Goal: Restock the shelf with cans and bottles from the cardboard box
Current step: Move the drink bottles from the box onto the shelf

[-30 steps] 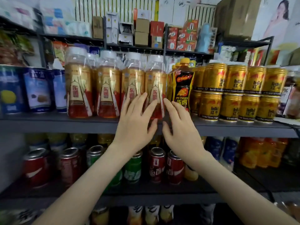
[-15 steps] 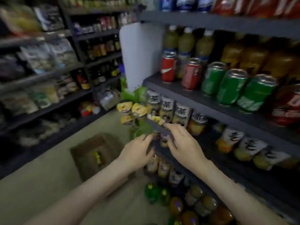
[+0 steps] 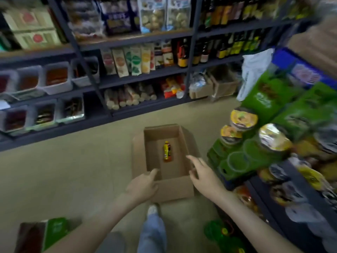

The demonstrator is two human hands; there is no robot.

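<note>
An open cardboard box point(image 3: 171, 190) sits on the floor in front of me. One bottle point(image 3: 167, 151) with a yellow and red label lies on its side inside it. My left hand point(image 3: 142, 186) hovers over the box's near left corner, fingers loosely extended and holding nothing. My right hand point(image 3: 202, 172) is spread above the box's right wall, also holding nothing. The drinks shelf I am restocking runs along my right edge, blurred.
Green cartons point(image 3: 262, 110) and foil-lidded cups point(image 3: 243, 118) are stacked at the right. A dark shelving unit point(image 3: 127, 77) with bins and packets stands across the aisle. My leg and shoe point(image 3: 152, 210) are just behind the box. A green box point(image 3: 54, 232) lies at lower left.
My view swung from the drinks shelf down and left to the floor. Both hands left the bottles on the shelf and dropped toward the cardboard box.
</note>
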